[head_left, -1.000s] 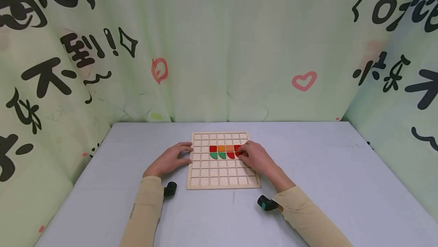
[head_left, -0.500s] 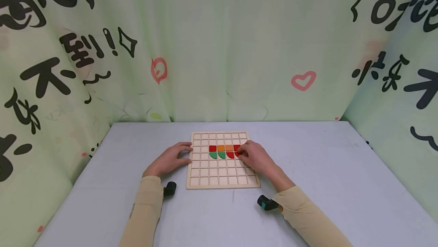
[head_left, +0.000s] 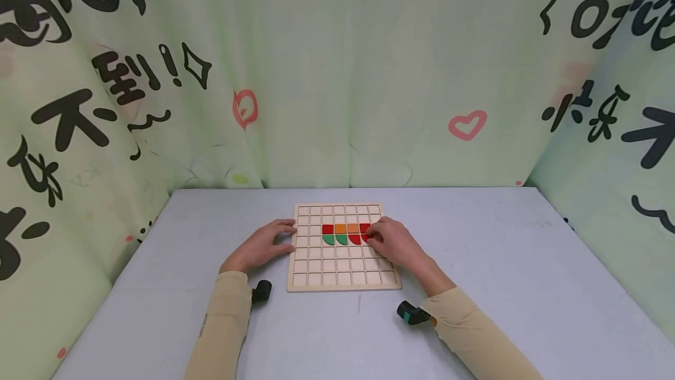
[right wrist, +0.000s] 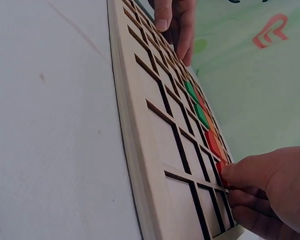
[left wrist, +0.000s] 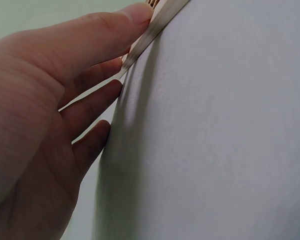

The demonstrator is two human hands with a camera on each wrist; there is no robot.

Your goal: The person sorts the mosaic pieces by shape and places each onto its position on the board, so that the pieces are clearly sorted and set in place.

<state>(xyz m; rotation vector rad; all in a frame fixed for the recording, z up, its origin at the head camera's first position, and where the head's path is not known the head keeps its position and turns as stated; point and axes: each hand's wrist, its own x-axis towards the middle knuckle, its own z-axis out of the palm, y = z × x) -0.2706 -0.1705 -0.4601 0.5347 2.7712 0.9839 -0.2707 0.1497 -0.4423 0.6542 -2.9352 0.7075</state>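
Note:
A wooden grid board [head_left: 329, 266] lies on the table. On it, one row has a red square [head_left: 328, 229], orange squares [head_left: 347, 228] and another red square [head_left: 364, 228]. Directly below sit two green quarter-round tiles [head_left: 329, 240] and a red quarter-round tile [head_left: 355, 240]. My right hand [head_left: 394, 240] pinches a second red quarter-round tile [right wrist: 221, 172] at the right end of that lower row, thumb against it; the hand partly hides it. At the board's left edge my left hand [head_left: 261, 246] rests, fingers extended and thumb touching the rim.
A white-covered table [head_left: 474, 251] surrounds the board. Behind and beside it hangs a pale green curtain [head_left: 401, 75] with dark lettering. Black wrist cameras [head_left: 262, 291] sit on both arms.

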